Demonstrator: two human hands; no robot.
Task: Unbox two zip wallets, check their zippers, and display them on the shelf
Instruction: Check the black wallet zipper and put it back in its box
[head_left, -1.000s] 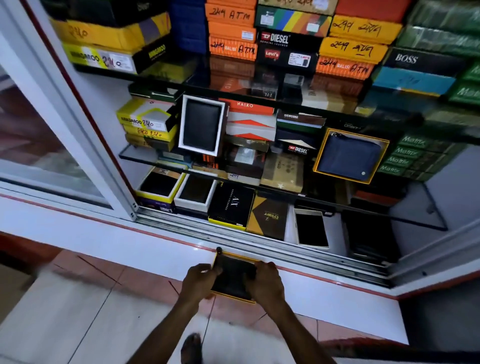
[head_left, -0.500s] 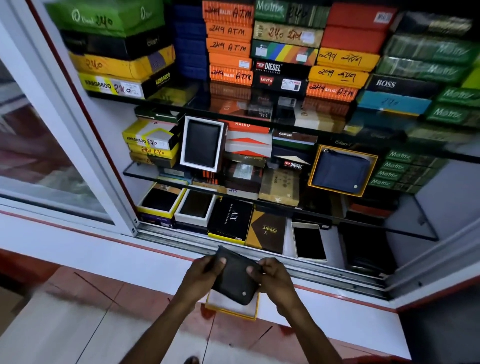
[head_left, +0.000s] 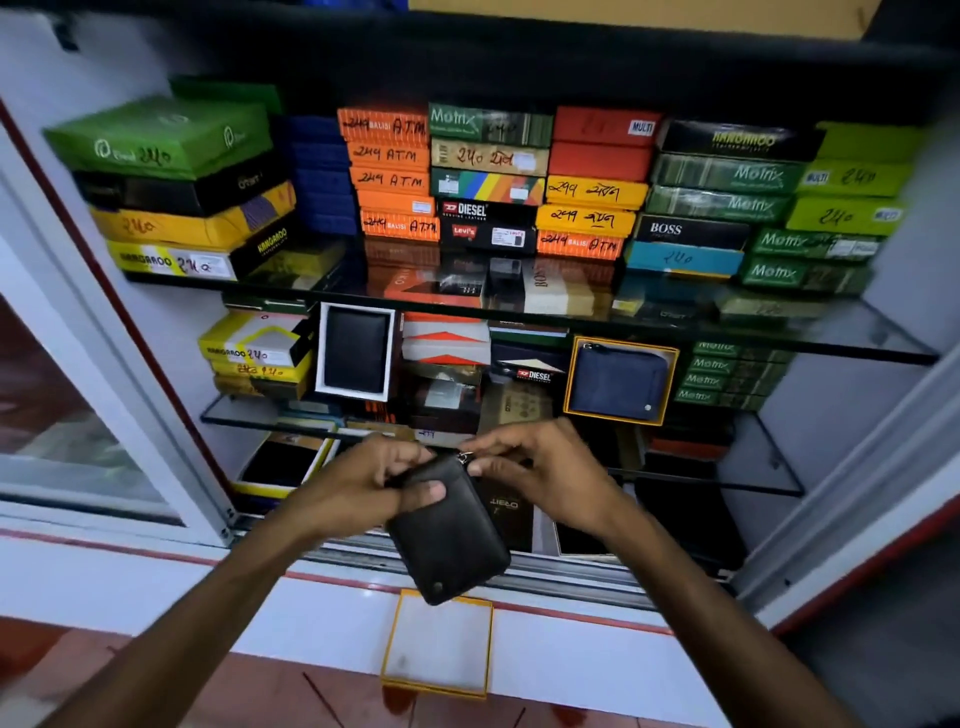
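Note:
A black zip wallet (head_left: 451, 540) hangs upright in front of the cabinet, gripped near its top by my left hand (head_left: 371, 480). My right hand (head_left: 540, 465) pinches the metal zipper pull (head_left: 465, 458) at the wallet's top corner. Below, its empty yellow-edged box (head_left: 439, 642) leans against the white ledge on the floor. A navy zip wallet (head_left: 618, 382) stands displayed in an open yellow-edged box on the middle glass shelf (head_left: 831, 351), right of centre.
The cabinet holds stacks of coloured wallet boxes on the top shelf. A black wallet in a white box (head_left: 356, 356) stands on the middle shelf. Open boxes lie on the bottom shelf. A sliding glass door frame (head_left: 130, 364) stands at the left, with its track along the sill.
Both hands lifted the black wallet out of its yellow-edged box and up to shelf height. The box stayed on the floor. My right hand moved onto the zipper pull.

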